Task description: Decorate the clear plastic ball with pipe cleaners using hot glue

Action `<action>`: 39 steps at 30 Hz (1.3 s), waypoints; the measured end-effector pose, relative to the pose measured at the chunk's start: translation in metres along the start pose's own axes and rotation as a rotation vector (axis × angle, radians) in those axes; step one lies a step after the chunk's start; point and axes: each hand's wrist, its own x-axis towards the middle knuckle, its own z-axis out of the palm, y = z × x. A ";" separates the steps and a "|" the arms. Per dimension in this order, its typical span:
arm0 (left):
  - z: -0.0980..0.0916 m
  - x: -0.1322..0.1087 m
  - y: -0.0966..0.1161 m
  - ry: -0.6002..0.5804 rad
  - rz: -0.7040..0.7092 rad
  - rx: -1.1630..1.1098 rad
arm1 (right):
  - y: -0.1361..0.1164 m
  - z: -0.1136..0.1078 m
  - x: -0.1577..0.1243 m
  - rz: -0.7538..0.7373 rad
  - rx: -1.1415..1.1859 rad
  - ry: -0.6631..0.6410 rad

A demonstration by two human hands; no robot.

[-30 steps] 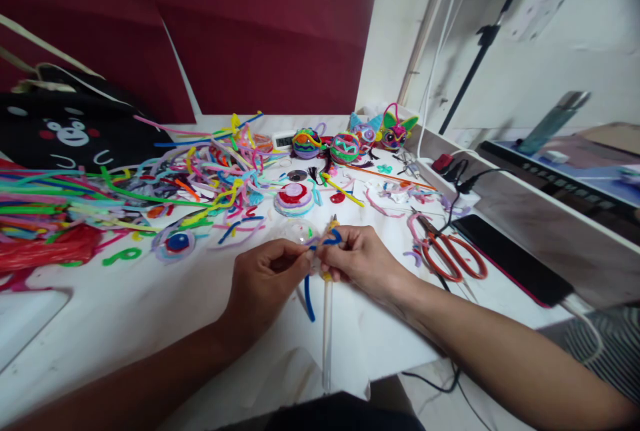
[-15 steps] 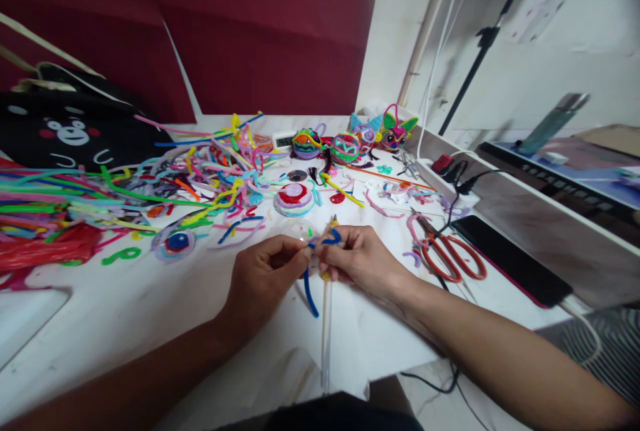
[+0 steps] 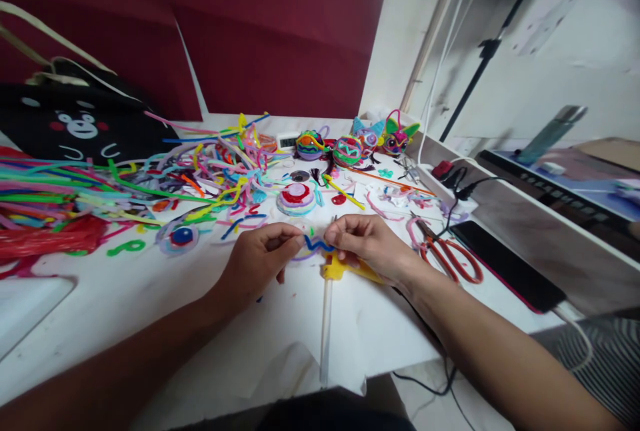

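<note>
A blue pipe cleaner [image 3: 316, 243], bent into a zigzag, stretches between my two hands. My left hand [image 3: 264, 259] pinches its left part between thumb and forefinger, and a blue tip shows below that hand. At the right, my right hand [image 3: 367, 241] pinches the other end between thumb and fingers. Beneath my right hand lies a yellow glue gun [image 3: 334, 268], partly covered by it, with a pale glue stick [image 3: 326, 324] pointing toward me. Just behind the zigzag is a clear rounded piece with a purple rim [image 3: 300, 258], mostly hidden by my hands.
Loose pipe cleaners [image 3: 150, 181] pile up at the left. A layered red and purple dome [image 3: 296, 199] and a blue-centred disc [image 3: 181, 238] sit behind my hands. Orange-handled scissors [image 3: 463, 261] and a phone [image 3: 505, 264] lie right. Decorated balls [image 3: 348, 150] stand at the back.
My hands have moved slightly apart, drawing out the zigzag between them. The blue tail that hung below my left hand is now mostly hidden behind it. More of the glue gun shows.
</note>
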 end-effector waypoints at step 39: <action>-0.025 0.010 -0.002 -0.381 -0.042 0.330 | 0.009 -0.004 -0.003 -0.494 -0.967 -0.082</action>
